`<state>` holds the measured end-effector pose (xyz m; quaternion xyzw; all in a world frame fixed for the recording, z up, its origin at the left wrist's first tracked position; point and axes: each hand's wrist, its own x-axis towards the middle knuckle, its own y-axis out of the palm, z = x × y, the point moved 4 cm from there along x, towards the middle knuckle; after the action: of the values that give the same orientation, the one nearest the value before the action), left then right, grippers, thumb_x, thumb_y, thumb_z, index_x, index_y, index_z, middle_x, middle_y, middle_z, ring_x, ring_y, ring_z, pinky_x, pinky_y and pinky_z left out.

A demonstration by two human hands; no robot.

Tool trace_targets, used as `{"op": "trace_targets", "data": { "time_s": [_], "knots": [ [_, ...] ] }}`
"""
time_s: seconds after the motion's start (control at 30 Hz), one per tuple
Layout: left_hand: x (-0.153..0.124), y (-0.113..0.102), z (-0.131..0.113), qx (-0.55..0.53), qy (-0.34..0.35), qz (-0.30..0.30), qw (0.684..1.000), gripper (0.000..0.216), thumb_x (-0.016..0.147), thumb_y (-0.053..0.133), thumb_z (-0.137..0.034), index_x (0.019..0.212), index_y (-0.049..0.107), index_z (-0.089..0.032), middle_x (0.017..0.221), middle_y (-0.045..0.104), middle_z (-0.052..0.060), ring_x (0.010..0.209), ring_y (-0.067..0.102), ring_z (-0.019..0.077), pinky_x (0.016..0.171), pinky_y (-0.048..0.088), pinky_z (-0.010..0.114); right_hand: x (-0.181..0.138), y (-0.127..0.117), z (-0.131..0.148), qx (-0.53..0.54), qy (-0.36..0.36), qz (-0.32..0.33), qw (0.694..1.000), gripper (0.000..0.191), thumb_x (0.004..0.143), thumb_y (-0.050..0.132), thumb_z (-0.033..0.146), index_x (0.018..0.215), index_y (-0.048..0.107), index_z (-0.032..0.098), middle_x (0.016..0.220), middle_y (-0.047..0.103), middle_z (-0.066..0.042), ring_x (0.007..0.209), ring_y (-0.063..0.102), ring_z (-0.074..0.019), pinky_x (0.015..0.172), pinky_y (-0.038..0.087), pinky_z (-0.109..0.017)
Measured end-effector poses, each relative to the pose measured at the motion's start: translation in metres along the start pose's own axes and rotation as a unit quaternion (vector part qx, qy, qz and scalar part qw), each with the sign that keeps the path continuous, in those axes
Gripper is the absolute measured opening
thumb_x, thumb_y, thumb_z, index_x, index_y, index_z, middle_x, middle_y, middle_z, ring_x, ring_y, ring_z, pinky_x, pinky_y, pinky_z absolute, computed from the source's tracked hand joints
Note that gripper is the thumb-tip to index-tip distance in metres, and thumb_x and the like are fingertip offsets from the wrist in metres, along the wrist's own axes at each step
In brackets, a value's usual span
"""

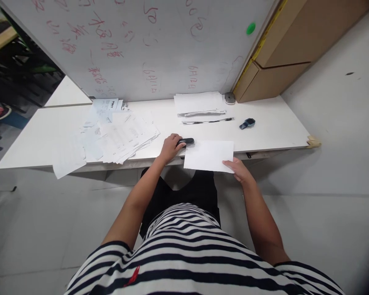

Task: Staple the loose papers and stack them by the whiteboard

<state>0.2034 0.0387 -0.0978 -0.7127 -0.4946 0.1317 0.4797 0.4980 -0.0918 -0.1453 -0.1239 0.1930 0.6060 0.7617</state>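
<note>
My left hand point(171, 146) is closed around a black stapler point(187, 141) at the front of the white table. The stapler's end meets the upper left corner of a white sheet of paper point(207, 155); whether it is one sheet or a few, I cannot tell. My right hand point(237, 169) pinches the paper at its lower right corner, thumb on top. Part of the paper reaches past the table's front edge. Behind it lies a neat stack of white papers point(199, 103), with a thin dark-edged strip point(207, 121) just in front.
Loose printed papers point(126, 133) spread over the table's left side, one sheet point(68, 159) hanging over the front edge. A dark watch-like object point(247, 123) lies at right. A whiteboard point(160, 49) with red writing stands behind, beside cardboard boxes point(270, 80) and a small grey device point(230, 98).
</note>
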Motion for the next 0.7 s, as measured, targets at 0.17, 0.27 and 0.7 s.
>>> {"op": "trace_targets", "data": {
  "time_s": [0.17, 0.27, 0.7],
  "knots": [
    [0.001, -0.007, 0.008, 0.017, 0.001, 0.009, 1.0, 0.036, 0.09, 0.047, -0.045, 0.111, 0.06, -0.019, 0.129, 0.047, 0.011, 0.118, 0.044, 0.0249, 0.1, 0.036, 0.037, 0.017, 0.006, 0.004, -0.011, 0.006, 0.027, 1.0, 0.037, 0.056, 0.079, 0.032, 0.089, 0.072, 0.016, 0.091, 0.075, -0.006, 0.074, 0.068, -0.0214, 0.068, 0.054, -0.032],
    [0.002, -0.017, 0.013, 0.046, -0.001, 0.037, 0.998, 0.036, 0.09, 0.048, -0.047, 0.111, 0.061, -0.021, 0.138, 0.041, 0.011, 0.126, 0.037, 0.0279, 0.104, 0.032, 0.041, 0.022, 0.011, 0.006, -0.005, 0.002, 0.039, 0.999, 0.036, 0.055, 0.08, 0.031, 0.088, 0.072, 0.017, 0.091, 0.075, -0.005, 0.076, 0.069, -0.0222, 0.071, 0.054, -0.033],
    [0.072, -0.005, -0.015, 0.129, -0.057, 0.075, 0.987, 0.052, 0.092, 0.029, -0.055, 0.124, 0.053, -0.022, 0.148, 0.035, 0.01, 0.139, 0.021, 0.0313, 0.108, 0.025, 0.05, 0.009, 0.025, -0.005, 0.005, -0.012, 0.06, 0.998, 0.045, 0.059, 0.08, 0.037, 0.098, 0.07, 0.018, 0.103, 0.073, -0.007, 0.091, 0.068, -0.0274, 0.083, 0.053, -0.039]
  ]
}}
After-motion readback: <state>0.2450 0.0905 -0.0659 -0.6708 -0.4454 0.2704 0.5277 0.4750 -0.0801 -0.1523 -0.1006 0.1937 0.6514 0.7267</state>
